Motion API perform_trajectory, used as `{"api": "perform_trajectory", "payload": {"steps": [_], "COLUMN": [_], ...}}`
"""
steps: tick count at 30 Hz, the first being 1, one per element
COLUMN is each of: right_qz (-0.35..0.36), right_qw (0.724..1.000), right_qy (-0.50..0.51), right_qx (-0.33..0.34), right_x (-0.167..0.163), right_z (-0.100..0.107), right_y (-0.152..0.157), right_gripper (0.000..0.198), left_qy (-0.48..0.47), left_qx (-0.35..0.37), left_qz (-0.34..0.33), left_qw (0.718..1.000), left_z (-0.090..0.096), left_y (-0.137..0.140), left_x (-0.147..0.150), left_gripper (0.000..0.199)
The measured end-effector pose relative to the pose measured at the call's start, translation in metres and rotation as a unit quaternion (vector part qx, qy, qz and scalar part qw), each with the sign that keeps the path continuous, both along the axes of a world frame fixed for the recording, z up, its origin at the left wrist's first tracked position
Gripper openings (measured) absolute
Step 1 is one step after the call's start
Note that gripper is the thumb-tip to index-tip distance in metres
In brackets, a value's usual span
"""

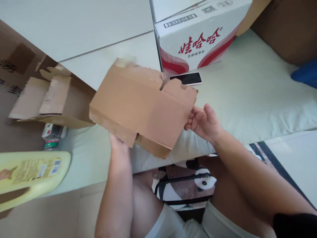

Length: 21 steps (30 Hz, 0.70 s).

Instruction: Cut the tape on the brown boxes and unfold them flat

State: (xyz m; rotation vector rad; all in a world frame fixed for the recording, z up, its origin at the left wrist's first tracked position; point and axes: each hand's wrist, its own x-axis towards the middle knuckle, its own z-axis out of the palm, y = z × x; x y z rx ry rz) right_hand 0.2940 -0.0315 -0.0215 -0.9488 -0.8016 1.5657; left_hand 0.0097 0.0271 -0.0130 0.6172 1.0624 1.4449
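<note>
Both hands hold a flattened piece of brown cardboard (142, 105) up in front of the person, tilted so its broad face looks at the camera. The right hand (201, 124) grips the cardboard's right edge, fingers curled in and pinching it, thumb lying on top. The left hand (118, 142) sits under the lower edge; the cardboard hides most of it, so I cannot tell how its fingers are set, only that the wrist rises straight to the sheet and the hand supports it from below.

Just beyond the right hand, past the top corner of the cardboard, a phone (186, 78) lies face up on a pale cushion (247, 99). Behind the phone stands a white carton (198, 36) with red printing, touching the cushion. Far to the right of the right hand a blue thing (305, 72) shows at the frame's edge.

Left of the left hand lies an open brown box (49, 99) with its flaps spread, and just below that a small bottle (52, 135) on its side. Nearer the camera on that side lies a yellow jug (32, 175) with a label.
</note>
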Motion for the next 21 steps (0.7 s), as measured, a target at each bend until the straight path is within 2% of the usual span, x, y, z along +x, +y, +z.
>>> {"api": "perform_trajectory", "payload": {"steps": [4,8,14,16,18,21], "right_qz": [-0.048,-0.135,-0.089,-0.114,-0.168,-0.294], "right_qw": [0.996,0.984,0.98,0.975,0.964,0.925], "right_qy": [-0.068,-0.109,-0.148,-0.157,-0.174,-0.205], "right_qx": [-0.028,-0.041,-0.099,-0.105,-0.114,-0.129], "right_x": [-0.012,-0.016,-0.024,-0.015,0.006,0.053], "right_z": [-0.005,-0.007,0.016,0.026,0.035,0.043], "right_y": [-0.006,-0.014,-0.036,-0.05,-0.07,-0.112], "right_gripper": [0.049,0.043,0.051,0.047,0.046,0.052], "left_qy": [-0.011,-0.017,-0.04,-0.066,-0.087,-0.098], "left_qx": [0.022,0.077,-0.02,-0.039,-0.061,-0.085], "left_qz": [0.028,0.048,0.067,0.055,0.036,-0.001], "left_qw": [0.999,0.996,0.997,0.995,0.994,0.992], "left_z": [-0.002,0.003,-0.001,0.001,0.005,0.01], "left_y": [-0.006,-0.013,-0.004,-0.001,0.0,-0.002], "left_x": [0.0,0.001,-0.008,-0.011,-0.012,-0.013], "left_gripper": [0.029,0.05,0.029,0.02,0.017,0.018]}}
